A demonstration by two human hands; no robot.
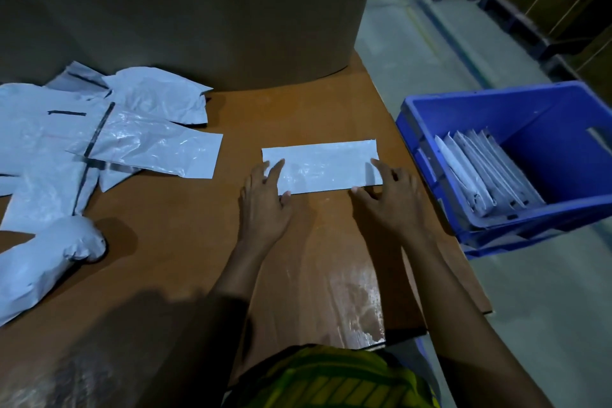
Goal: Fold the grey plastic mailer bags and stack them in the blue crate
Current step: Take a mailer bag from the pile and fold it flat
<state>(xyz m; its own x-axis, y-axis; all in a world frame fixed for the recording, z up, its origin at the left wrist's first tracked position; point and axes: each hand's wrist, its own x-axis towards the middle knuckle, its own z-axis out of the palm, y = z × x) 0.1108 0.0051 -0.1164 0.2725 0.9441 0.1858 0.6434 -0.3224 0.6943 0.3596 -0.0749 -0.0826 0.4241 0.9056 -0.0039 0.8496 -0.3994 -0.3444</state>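
Head view: folded mailers inside blue crate

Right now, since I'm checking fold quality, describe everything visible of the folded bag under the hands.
The folded mailer is a long, flat, pale grey strip of glossy, crinkled plastic, lying on the brown table left of the blue crate. The left hand presses its left end; the right hand touches its right end.

mailer bag: glossy grey plastic | table: smooth wood, shiny | crate: blue plastic
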